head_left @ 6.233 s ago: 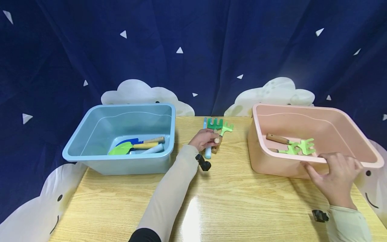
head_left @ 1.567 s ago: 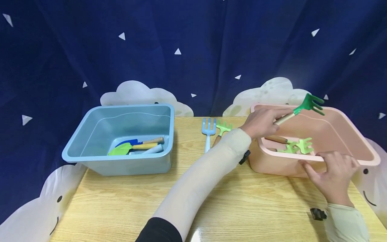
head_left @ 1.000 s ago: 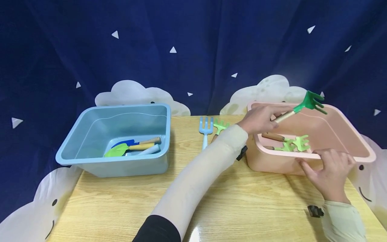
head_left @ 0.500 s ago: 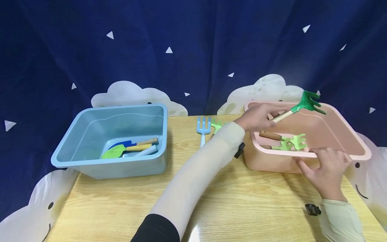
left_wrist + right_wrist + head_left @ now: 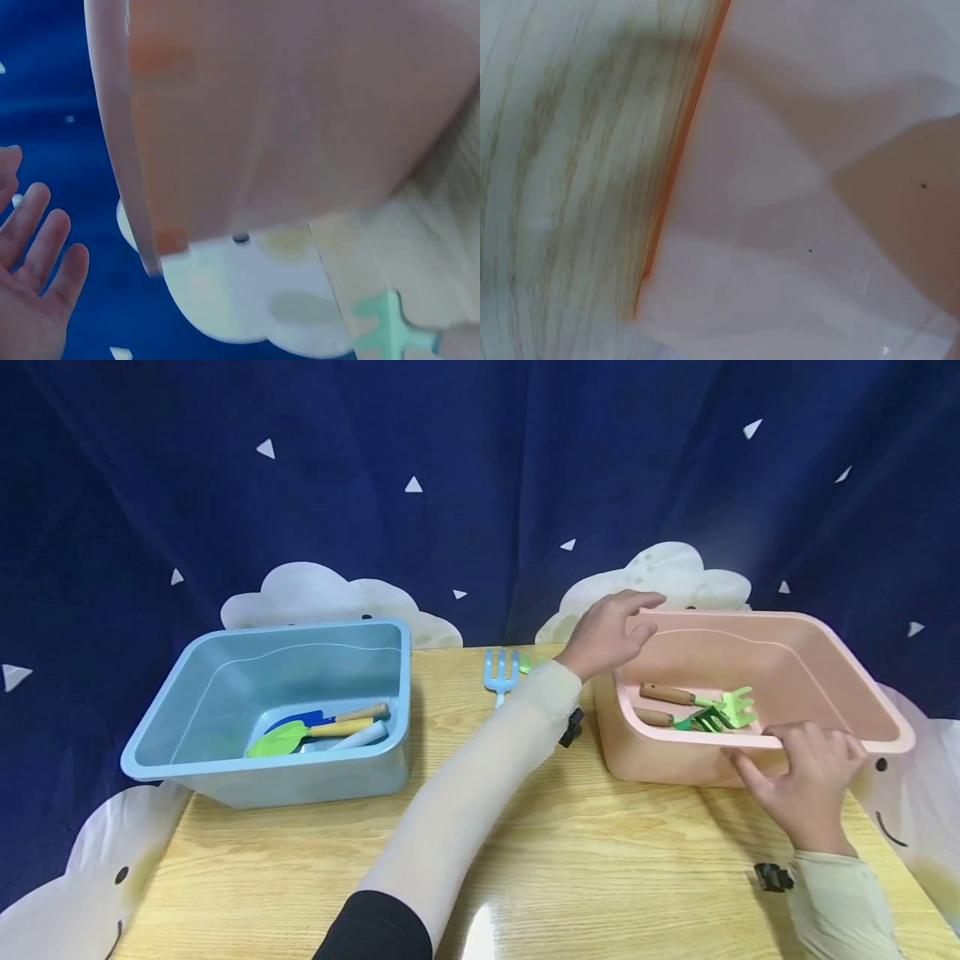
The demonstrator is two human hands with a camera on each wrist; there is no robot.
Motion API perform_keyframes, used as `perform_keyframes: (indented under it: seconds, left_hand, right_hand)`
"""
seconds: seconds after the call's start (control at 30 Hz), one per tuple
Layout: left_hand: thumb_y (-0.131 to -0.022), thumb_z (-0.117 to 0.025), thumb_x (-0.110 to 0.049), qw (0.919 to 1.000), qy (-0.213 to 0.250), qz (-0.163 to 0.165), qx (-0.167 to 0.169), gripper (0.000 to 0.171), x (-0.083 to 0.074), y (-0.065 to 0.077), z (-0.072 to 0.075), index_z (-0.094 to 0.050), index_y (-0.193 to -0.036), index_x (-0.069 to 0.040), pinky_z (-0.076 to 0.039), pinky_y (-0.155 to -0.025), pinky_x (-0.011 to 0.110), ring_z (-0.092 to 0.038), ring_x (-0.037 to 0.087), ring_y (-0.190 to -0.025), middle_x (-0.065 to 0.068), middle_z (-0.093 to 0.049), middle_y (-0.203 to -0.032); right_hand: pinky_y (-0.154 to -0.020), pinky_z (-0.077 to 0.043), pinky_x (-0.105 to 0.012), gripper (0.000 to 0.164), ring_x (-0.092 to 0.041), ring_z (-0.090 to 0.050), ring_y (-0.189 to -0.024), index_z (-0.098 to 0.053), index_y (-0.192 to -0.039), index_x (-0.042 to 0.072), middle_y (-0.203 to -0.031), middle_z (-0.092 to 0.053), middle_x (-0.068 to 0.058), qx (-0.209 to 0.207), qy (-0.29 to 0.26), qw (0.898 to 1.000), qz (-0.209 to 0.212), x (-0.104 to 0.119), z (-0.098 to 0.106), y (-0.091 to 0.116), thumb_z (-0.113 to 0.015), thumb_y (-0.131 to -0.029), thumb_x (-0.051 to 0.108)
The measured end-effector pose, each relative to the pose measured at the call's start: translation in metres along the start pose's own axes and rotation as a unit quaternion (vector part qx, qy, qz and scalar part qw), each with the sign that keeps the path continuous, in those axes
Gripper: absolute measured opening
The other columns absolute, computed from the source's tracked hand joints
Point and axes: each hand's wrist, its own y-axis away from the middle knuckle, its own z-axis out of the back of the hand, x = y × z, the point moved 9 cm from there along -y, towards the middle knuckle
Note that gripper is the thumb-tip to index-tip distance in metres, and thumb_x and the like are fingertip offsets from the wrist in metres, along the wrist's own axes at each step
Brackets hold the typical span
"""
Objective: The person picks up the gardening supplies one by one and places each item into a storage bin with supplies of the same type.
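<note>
My left hand (image 5: 611, 631), with relaxed fingers and nothing held, is above the left end of the pink tub (image 5: 787, 743); the left wrist view shows its spread fingers (image 5: 64, 281) beside the tub's wall. Inside the tub lies a dark green toy rake (image 5: 708, 720), over a light green one that is mostly hidden. Another light green rake (image 5: 738, 707) with a brown wooden handle lies behind them. My right hand (image 5: 810, 781) grips the tub's front rim, thumb outside and fingers over the edge. The right wrist view shows only the tub wall (image 5: 780, 225) and table.
A light blue tub (image 5: 262, 772) on the left contains a green shovel (image 5: 277, 740), a blue shovel (image 5: 296, 720) and a light blue handle (image 5: 362, 735). Between the tubs lie a light blue fork (image 5: 501, 672) and a light green rake (image 5: 527, 663), partly behind my left arm.
My left hand carried the dark green rake from the table to above the pink tub, then let it go inside. The hand has since drawn back left. My right hand keeps its grip.
</note>
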Motion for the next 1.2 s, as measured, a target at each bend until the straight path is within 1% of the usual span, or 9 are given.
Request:
perform_keyframes:
  seconds: [0.1,0.2,0.3,0.47,0.7,0.87,0.97,1.03,1.2]
  left_hand:
    - [-0.097,-0.060,-0.022,0.9994,0.009,0.022,-0.023,0.040,0.020,0.004,0.011,-0.060,-0.137,-0.020,-0.045,-0.098,0.016,-0.061,0.012,-0.122,-0.006,-0.061,-0.139]
    - [-0.097,-0.060,-0.022,0.9986,0.005,0.039,-0.037,0.039,0.037,0.010,0.020,-0.060,-0.136,-0.020,-0.048,-0.094,0.018,-0.063,0.013,-0.119,-0.005,-0.063,-0.137]
    - [-0.098,-0.060,-0.021,0.9977,0.004,0.048,-0.049,0.037,0.052,0.017,0.028,-0.061,-0.135,-0.018,-0.050,-0.093,0.023,-0.063,0.016,-0.118,-0.003,-0.063,-0.136]
    - [-0.098,-0.058,-0.019,0.9948,0.013,0.082,-0.059,0.037,0.078,0.030,0.035,-0.061,-0.135,-0.017,-0.051,-0.092,0.029,-0.063,0.019,-0.117,-0.001,-0.064,-0.133]
    - [-0.097,-0.058,-0.016,0.9892,0.015,0.128,-0.071,0.035,0.116,0.052,0.032,-0.063,-0.132,-0.016,-0.051,-0.093,0.032,-0.064,0.021,-0.115,0.001,-0.064,-0.131]
    - [-0.098,-0.057,-0.015,0.9835,0.033,0.160,-0.077,0.035,0.146,0.073,0.027,-0.062,-0.133,-0.016,-0.051,-0.097,0.032,-0.064,0.022,-0.115,0.002,-0.063,-0.132]
    - [-0.098,-0.056,-0.013,0.9796,0.050,0.177,-0.079,0.036,0.164,0.087,0.021,-0.062,-0.133,-0.013,-0.052,-0.092,0.034,-0.063,0.026,-0.114,0.007,-0.062,-0.131]
    - [-0.097,-0.056,-0.012,0.9783,0.050,0.183,-0.083,0.036,0.175,0.095,0.018,-0.063,-0.132,-0.011,-0.052,-0.089,0.036,-0.064,0.028,-0.111,0.010,-0.062,-0.130]
    - [-0.097,-0.058,-0.013,0.9716,0.043,0.219,-0.080,0.034,0.200,0.115,0.010,-0.065,-0.130,-0.015,-0.053,-0.086,0.036,-0.065,0.024,-0.104,0.008,-0.064,-0.130]
  right_hand:
    - [-0.107,-0.009,-0.033,0.081,-0.049,-0.041,-0.084,-0.063,-0.090,-0.008,-0.082,-0.056,-0.024,-0.001,0.002,1.000,0.001,-0.001,-0.001,0.000,-0.059,-0.082,0.072]
    - [-0.107,-0.009,-0.032,0.081,-0.049,-0.041,-0.083,-0.063,-0.089,-0.008,-0.081,-0.056,-0.024,-0.007,0.001,1.000,0.004,0.000,-0.001,-0.001,-0.059,-0.082,0.072]
    - [-0.106,-0.008,-0.030,0.080,-0.048,-0.041,-0.082,-0.062,-0.089,-0.008,-0.081,-0.056,-0.024,-0.010,0.002,1.000,0.005,0.000,-0.001,-0.001,-0.059,-0.082,0.072]
    - [-0.106,-0.008,-0.031,0.080,-0.050,-0.042,-0.084,-0.063,-0.090,-0.007,-0.082,-0.058,-0.024,-0.002,0.004,1.000,-0.004,0.000,-0.001,-0.003,-0.059,-0.081,0.073]
    - [-0.104,-0.007,-0.029,0.081,-0.048,-0.041,-0.082,-0.062,-0.088,-0.008,-0.081,-0.056,-0.024,-0.002,0.000,1.000,-0.005,0.000,-0.001,-0.004,-0.059,-0.081,0.072]
    - [-0.104,-0.006,-0.029,0.082,-0.049,-0.040,-0.082,-0.062,-0.088,-0.008,-0.080,-0.054,-0.024,0.001,0.000,1.000,-0.007,0.001,-0.002,-0.003,-0.058,-0.081,0.073]
    - [-0.104,-0.006,-0.029,0.082,-0.049,-0.040,-0.082,-0.061,-0.089,-0.008,-0.080,-0.054,-0.024,0.000,0.000,1.000,-0.011,0.000,-0.002,-0.003,-0.058,-0.081,0.074]
    - [-0.104,-0.006,-0.029,0.083,-0.049,-0.039,-0.082,-0.061,-0.089,-0.008,-0.080,-0.053,-0.024,-0.001,0.000,1.000,-0.012,0.000,-0.002,-0.003,-0.058,-0.080,0.074]
    - [-0.105,-0.007,-0.031,0.082,-0.050,-0.040,-0.083,-0.061,-0.089,-0.009,-0.082,-0.055,-0.025,-0.008,-0.006,1.000,-0.005,0.000,-0.001,-0.001,-0.058,-0.081,0.072]
